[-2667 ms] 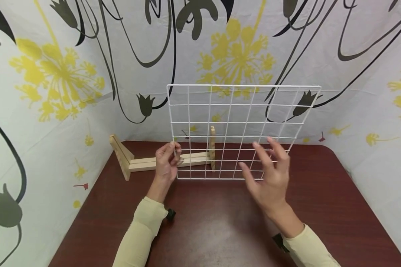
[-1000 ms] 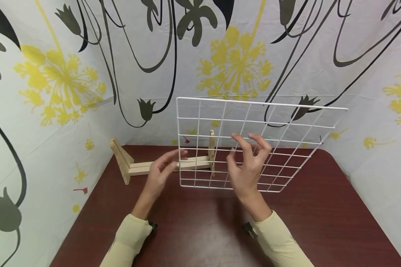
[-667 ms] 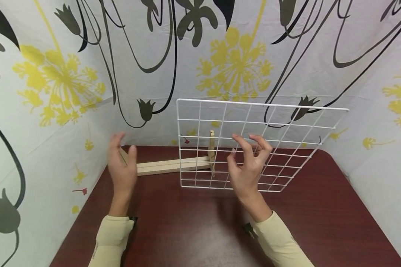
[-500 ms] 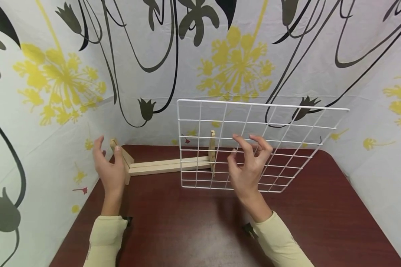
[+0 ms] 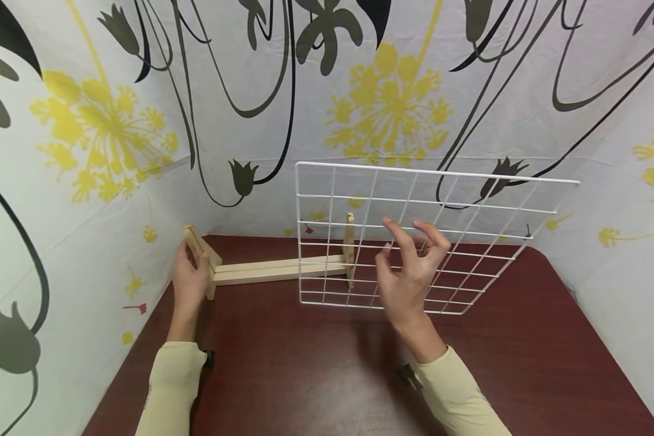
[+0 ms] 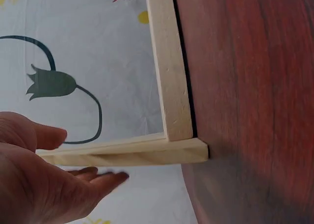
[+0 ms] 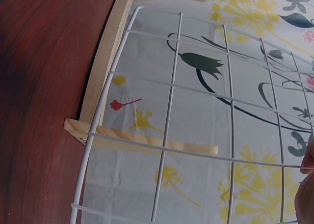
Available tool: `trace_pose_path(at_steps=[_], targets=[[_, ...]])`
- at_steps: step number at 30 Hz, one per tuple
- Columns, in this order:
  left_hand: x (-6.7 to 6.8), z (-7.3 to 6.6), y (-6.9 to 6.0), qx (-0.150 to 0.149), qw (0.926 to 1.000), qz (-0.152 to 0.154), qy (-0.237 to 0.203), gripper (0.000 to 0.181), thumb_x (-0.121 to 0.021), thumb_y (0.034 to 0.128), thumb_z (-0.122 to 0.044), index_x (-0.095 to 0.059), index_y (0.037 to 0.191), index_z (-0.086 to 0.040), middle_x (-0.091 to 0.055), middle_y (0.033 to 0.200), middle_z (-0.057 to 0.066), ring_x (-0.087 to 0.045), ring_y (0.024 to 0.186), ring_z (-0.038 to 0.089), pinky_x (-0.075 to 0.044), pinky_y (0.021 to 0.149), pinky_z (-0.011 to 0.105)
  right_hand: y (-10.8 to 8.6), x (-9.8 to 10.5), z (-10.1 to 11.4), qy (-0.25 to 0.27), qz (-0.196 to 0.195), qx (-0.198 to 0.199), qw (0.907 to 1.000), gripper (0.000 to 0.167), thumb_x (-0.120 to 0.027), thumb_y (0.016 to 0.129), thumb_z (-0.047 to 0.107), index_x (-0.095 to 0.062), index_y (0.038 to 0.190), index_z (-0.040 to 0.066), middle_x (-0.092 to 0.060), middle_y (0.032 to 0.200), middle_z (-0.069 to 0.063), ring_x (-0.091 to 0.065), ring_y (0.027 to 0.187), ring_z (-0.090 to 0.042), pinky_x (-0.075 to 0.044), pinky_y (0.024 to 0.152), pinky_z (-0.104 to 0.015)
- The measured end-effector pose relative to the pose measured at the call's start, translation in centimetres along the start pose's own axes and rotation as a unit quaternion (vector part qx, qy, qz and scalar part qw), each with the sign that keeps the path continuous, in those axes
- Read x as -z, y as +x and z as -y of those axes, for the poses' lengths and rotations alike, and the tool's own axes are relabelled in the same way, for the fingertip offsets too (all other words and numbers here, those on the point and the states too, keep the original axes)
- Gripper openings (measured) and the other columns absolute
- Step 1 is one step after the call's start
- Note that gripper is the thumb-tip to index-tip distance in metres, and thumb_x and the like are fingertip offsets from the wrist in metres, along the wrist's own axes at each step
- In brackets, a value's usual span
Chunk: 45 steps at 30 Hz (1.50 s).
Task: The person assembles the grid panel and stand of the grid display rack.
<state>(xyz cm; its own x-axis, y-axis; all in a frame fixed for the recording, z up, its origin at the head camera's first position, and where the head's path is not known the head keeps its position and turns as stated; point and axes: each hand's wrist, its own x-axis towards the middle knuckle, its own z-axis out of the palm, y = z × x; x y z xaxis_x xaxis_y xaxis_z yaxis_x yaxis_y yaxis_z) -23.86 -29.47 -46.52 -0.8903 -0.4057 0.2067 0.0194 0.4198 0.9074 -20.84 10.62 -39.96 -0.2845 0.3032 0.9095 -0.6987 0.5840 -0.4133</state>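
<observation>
My right hand (image 5: pixel 411 278) holds a white wire grid panel (image 5: pixel 316 303) by its inner wires, fingers curled at the mesh. The panel is tilted, standing in front of the right part of a pale wooden stand (image 5: pixel 261 274). In the right wrist view, only part of that hand (image 7: pixel 306 184) shows at the edge. My left hand (image 5: pixel 188 281) is at the stand's left upright (image 5: pixel 204 257). In the left wrist view, the thumb lies on one side of the upright (image 6: pixel 132 156) and nearly straight fingers (image 6: pixel 105 182) on the other. Firm contact cannot be made out.
The dark red-brown table (image 5: pixel 305 375) carries the stand near its back left. A patterned white cloth (image 5: pixel 327 115) with flowers surrounds the back and both sides. The stand's right upright (image 5: pixel 349 242) shows through the grid's mesh.
My left hand has let go of the panel's left edge and moved left to the stand's left upright. The right hand has taken hold of the panel, now shifted right and angled.
</observation>
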Motion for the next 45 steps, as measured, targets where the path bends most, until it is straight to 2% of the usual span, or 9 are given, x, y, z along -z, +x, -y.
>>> trace_pose_path(at_steps=[3,6,9,13,18,28,35,40,45], targets=[[-0.8,0.0,0.2,-0.010,0.9990,-0.015,0.041,0.039,-0.044,0.1110,-0.015,-0.047,0.144,0.004,-0.057,0.133,0.033,-0.057,0.123,0.042,-0.048,0.102,0.053,0.1,0.1,-0.2,-0.002,-0.005,-0.004,1.0000,0.059,-0.067,0.075,-0.018,-0.079,0.122,0.015,-0.046,0.132,-0.030,-0.052,0.089,-0.038,-0.040,0.087,-0.027],[-1.7,0.0,0.3,-0.015,0.9970,-0.032,0.068,0.023,-0.039,0.1095,-0.013,-0.050,0.120,0.004,-0.055,0.105,0.025,-0.056,0.100,0.037,-0.044,0.083,0.049,0.2,0.2,-0.2,-0.002,-0.007,-0.006,1.0000,0.059,-0.067,0.076,-0.018,-0.079,0.122,0.015,-0.046,0.132,-0.030,-0.053,0.090,-0.039,-0.040,0.088,-0.027],[-2.4,-0.1,0.2,-0.015,0.9967,-0.033,0.072,0.024,-0.036,0.1092,-0.012,-0.052,0.121,0.002,-0.060,0.107,0.025,-0.061,0.100,0.036,-0.048,0.082,0.048,0.2,0.2,-0.2,0.001,-0.007,-0.006,1.0000,0.057,-0.068,0.077,-0.017,-0.079,0.122,0.015,-0.046,0.132,-0.031,-0.053,0.092,-0.040,-0.040,0.089,-0.027],[-3.5,-0.2,0.0,-0.012,0.9978,-0.018,0.062,0.037,-0.037,0.1111,-0.013,-0.052,0.143,-0.001,-0.065,0.130,0.030,-0.066,0.116,0.041,-0.054,0.092,0.053,0.3,0.3,-0.2,0.000,-0.004,-0.005,1.0000,0.056,-0.068,0.077,-0.016,-0.079,0.123,0.015,-0.045,0.132,-0.031,-0.053,0.092,-0.040,-0.040,0.089,-0.028],[-5.0,-0.5,-0.2,-0.023,0.9981,-0.004,0.056,0.043,-0.040,0.1129,-0.016,-0.049,0.153,-0.005,-0.065,0.137,0.031,-0.066,0.124,0.044,-0.055,0.098,0.059,0.3,0.5,-0.2,-0.001,0.000,-0.006,1.0000,0.058,-0.067,0.076,-0.016,-0.078,0.124,0.015,-0.045,0.132,-0.031,-0.053,0.095,-0.040,-0.040,0.090,-0.027],[-8.1,-1.6,-1.0,-0.056,0.9965,0.028,0.055,0.043,-0.047,0.1124,-0.017,-0.048,0.154,-0.007,-0.064,0.141,0.030,-0.067,0.126,0.047,-0.056,0.101,0.063,-0.1,0.7,-0.6,0.002,-0.006,-0.014,0.9999,0.054,-0.068,0.078,-0.014,-0.078,0.123,0.015,-0.044,0.133,-0.031,-0.053,0.093,-0.039,-0.039,0.087,-0.027],[-10.0,-2.9,-1.5,-0.087,0.9930,0.054,0.059,0.044,-0.047,0.1131,-0.016,-0.046,0.156,-0.007,-0.064,0.141,0.031,-0.069,0.121,0.048,-0.060,0.094,0.063,-0.2,0.9,-0.6,-0.002,-0.005,-0.016,0.9999,0.056,-0.067,0.075,-0.016,-0.078,0.122,0.014,-0.045,0.133,-0.031,-0.052,0.108,-0.043,-0.040,0.092,-0.028],[-11.2,-3.7,-1.6,-0.090,0.9923,0.056,0.063,0.046,-0.048,0.1124,-0.015,-0.045,0.157,-0.004,-0.066,0.139,0.031,-0.071,0.118,0.048,-0.061,0.091,0.062,-0.2,1.0,-0.6,-0.002,-0.005,-0.015,0.9999,0.052,-0.066,0.078,-0.013,-0.077,0.121,0.013,-0.044,0.133,-0.032,-0.052,0.115,-0.041,-0.040,0.092,-0.028],[-12.3,-4.4,-1.8,-0.100,0.9911,0.058,0.066,0.037,-0.053,0.1103,-0.012,-0.056,0.145,0.000,-0.070,0.132,0.030,-0.072,0.115,0.046,-0.061,0.092,0.060,-0.1,1.1,-0.6,-0.004,-0.007,-0.014,0.9999,0.049,-0.067,0.080,-0.013,-0.077,0.121,0.013,-0.044,0.133,-0.029,-0.050,0.121,-0.039,-0.039,0.093,-0.028]])
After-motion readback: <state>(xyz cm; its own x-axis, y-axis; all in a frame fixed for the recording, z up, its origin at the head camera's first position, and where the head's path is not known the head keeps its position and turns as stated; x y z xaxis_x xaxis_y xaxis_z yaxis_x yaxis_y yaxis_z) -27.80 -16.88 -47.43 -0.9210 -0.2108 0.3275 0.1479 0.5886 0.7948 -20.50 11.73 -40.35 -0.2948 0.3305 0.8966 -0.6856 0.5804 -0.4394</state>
